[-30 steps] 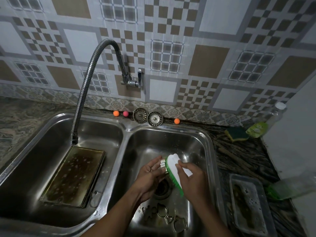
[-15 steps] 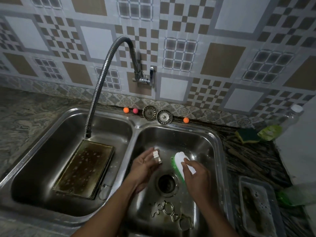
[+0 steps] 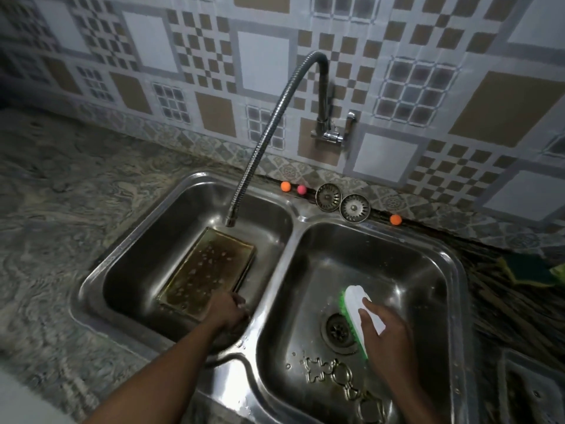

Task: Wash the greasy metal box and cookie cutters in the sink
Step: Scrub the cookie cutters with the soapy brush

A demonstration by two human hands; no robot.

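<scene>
The greasy metal box [image 3: 204, 270] lies flat in the left basin of the double sink [image 3: 275, 249], its brown bottom dotted with droplets. My left hand [image 3: 229, 310] is down in that basin at the box's near right corner, fingers pointing down; what they hold is hidden. Over the drain [image 3: 337, 330] of the right basin, my right hand [image 3: 388, 335] grips a white brush with green bristles [image 3: 356, 313]. Several metal cookie cutters [image 3: 336, 374] lie on the right basin's floor near its front.
A flexible tap hose [image 3: 260, 142] ends above the box's far end. Two sink strainers [image 3: 341, 201] and small orange and pink balls [image 3: 290, 187] sit on the back ledge. A green sponge [image 3: 532, 270] and a plastic container [image 3: 532, 390] sit on the right counter.
My left hand left the right basin, where it held a small cutter beside the brush, and moved into the left basin by the box. The view swung left. The right hand stays over the drain.
</scene>
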